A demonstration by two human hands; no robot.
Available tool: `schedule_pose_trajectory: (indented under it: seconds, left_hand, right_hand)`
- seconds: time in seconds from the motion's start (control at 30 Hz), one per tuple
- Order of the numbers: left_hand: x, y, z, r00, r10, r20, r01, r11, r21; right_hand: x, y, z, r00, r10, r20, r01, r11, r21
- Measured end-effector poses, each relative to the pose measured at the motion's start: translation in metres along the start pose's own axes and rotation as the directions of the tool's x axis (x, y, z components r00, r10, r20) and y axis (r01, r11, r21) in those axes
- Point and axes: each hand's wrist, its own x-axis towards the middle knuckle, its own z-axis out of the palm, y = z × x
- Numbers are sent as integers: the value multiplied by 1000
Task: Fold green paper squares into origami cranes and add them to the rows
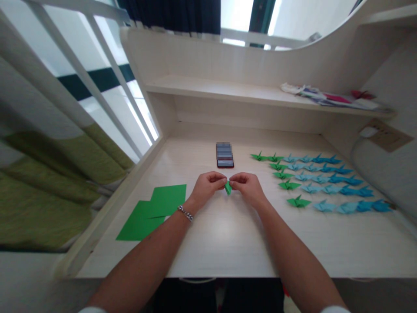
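So the person has both hands up over the middle of the desk [228, 237], and a small folded green paper [228, 188] sits pinched right between them, just above the surface. The left hand [205, 189] has a tight fingertip grip on one side of it and the right hand [248, 187] is pinched onto the other side. There's a chain bracelet [185, 213] on the left wrist. A phone [225, 155] lies just beyond the hands. A stack of flat green sheets [153, 213] is off to the left, and on the right are rows of finished green cranes [284, 176] and blue cranes [332, 180]
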Motion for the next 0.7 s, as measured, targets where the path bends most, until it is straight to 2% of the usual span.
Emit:
schedule_pose_trajectory:
  seconds: [0.13, 0.3, 0.53, 0.7]
  left_hand:
    - [2, -2, -1, 1000, 27, -11, -26, 996, 84]
    - [2, -3, -2, 998, 55, -14, -53, 993, 110]
    - [0, -2, 1, 998, 50, -38, -46, 994, 104]
    - [0, 0, 5, 990, 89, -106, -79, 993, 88]
  right_hand:
    - [-1, -1, 0, 1000, -23, -8, 22, 997, -68]
    - [0, -1, -1, 1000, -13, 3, 13, 996, -87]
    - [2, 3, 0, 1000, 9, 5, -9, 999, -40]
    - [3, 3, 6, 998, -39, -44, 40, 999, 22]
